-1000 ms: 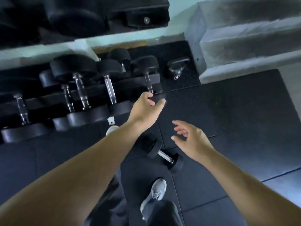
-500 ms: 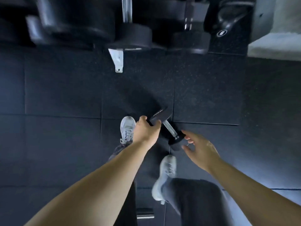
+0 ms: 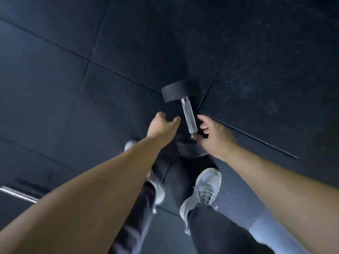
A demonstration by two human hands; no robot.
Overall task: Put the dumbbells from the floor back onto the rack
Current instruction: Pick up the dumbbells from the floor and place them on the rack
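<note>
- Dumbbell [image 3: 187, 118] lying on the floor [image 3: 256, 61], just ahead of grey shoes [image 3: 205, 189].
- Left hand [image 3: 161, 125] loosely spread beside the handle [image 3: 185, 107], holding nothing.
- Right hand [image 3: 214, 136] curled at the handle's near end (grip impossible to tell).

Around the dumbbell [image 3: 189, 116] the floor [image 3: 128, 43] lies open past its far head and wide to both sides. Just behind its near head stand two shoes [image 3: 203, 191]. A bar [image 3: 18, 194] lies well left.

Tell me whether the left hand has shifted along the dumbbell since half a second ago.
Yes. Against the dumbbell, the left hand has come off the far head toward the person. It is now beside the chrome grip, not touching it.
</note>
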